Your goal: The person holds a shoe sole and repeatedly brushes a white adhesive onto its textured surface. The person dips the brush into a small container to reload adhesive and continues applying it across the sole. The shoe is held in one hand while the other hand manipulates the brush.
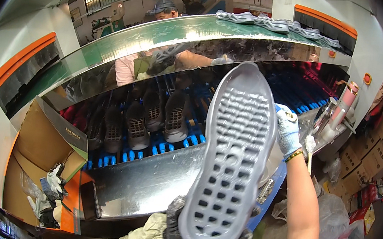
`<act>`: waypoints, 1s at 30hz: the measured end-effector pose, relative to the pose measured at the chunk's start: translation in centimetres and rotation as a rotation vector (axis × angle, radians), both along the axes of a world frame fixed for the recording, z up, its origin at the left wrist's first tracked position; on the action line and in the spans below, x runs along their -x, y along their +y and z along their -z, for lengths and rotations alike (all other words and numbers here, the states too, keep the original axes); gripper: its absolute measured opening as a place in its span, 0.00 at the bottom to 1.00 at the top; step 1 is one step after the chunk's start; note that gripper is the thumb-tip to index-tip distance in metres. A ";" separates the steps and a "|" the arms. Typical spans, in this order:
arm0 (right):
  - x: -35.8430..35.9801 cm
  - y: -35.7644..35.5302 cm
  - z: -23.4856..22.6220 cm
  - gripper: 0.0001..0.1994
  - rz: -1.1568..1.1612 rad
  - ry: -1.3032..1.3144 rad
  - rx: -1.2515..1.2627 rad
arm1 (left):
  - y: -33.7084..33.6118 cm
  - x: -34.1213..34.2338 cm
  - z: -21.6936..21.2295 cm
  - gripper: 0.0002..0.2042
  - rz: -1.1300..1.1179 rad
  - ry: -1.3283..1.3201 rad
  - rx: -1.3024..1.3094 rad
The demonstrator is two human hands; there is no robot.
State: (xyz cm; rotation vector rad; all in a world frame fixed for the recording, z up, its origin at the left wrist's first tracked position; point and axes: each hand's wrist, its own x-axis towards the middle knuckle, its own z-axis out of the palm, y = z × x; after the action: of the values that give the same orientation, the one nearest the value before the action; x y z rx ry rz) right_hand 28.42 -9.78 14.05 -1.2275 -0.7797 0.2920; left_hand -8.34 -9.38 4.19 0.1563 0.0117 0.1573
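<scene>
A grey shoe sole (232, 158) is held up close in front of me, its gridded inner side facing me, with wet whitish streaks across it. My left hand (173, 226), in a dark glove below a cream sleeve, is closed on the sole's lower heel end. Dark fingertips show at the opposite edge. Beside the sole's upper right edge is my right hand (287, 132), in a pale blue and white glove. Its fingers are curled and partly hidden behind the sole; what they hold, if anything, cannot be made out.
Several dark shoes (176, 117) stand on a conveyor of blue rollers (162, 147). An open cardboard box (42, 148) with gloves is at left. Grey soles (272, 23) lie on the green belt (163, 36). A whitened brush (310, 146) and pink cylinder (344, 103) are at right. A co-worker (165, 9) is beyond.
</scene>
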 end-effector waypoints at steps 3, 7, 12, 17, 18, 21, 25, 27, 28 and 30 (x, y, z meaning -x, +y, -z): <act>-0.3 -0.1 0.8 0.12 0.060 -0.077 -0.039 | -0.1 -3.8 -1.5 0.32 0.040 -0.051 -0.019; -1.9 -0.1 2.2 0.10 0.004 -0.058 -0.107 | -0.3 -7.6 -4.5 0.32 0.052 -0.123 -0.045; -5.9 0.3 6.0 0.10 -0.066 -0.027 -0.178 | -1.4 -10.4 -8.1 0.31 0.070 -0.234 -0.005; -2.1 2.2 3.8 0.11 -0.068 0.006 -0.121 | -2.6 -10.6 -12.2 0.31 -0.024 -0.442 0.073; -2.5 0.9 3.4 0.11 -0.032 -0.011 -0.113 | -2.5 -11.3 -13.6 0.33 -0.109 -0.216 -0.054; -4.1 -0.7 3.7 0.12 0.041 -0.027 -0.111 | 0.5 -14.6 -17.4 0.35 -0.136 0.030 -0.305; -1.9 -1.2 1.4 0.12 -0.036 0.002 -0.074 | 9.5 -24.5 -23.6 0.37 -0.108 -0.215 -0.425; 2.2 1.9 -1.3 0.11 -0.128 0.012 -0.053 | 14.1 -24.7 -28.7 0.38 -0.187 -0.256 -0.492; 0.0 0.2 0.1 0.17 -0.071 -0.113 -0.018 | 13.4 -27.7 -27.5 0.38 -0.102 -0.313 -0.506; -2.4 0.9 1.9 0.14 -0.006 -0.173 -0.156 | 10.1 -26.0 -21.2 0.37 -0.307 -0.447 -1.016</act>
State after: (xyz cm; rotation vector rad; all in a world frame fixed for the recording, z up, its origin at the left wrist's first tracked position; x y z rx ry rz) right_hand 30.78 -8.85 12.16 -1.1133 -0.9380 0.1278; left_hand 17.66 0.68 25.41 1.1325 -0.4988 0.4942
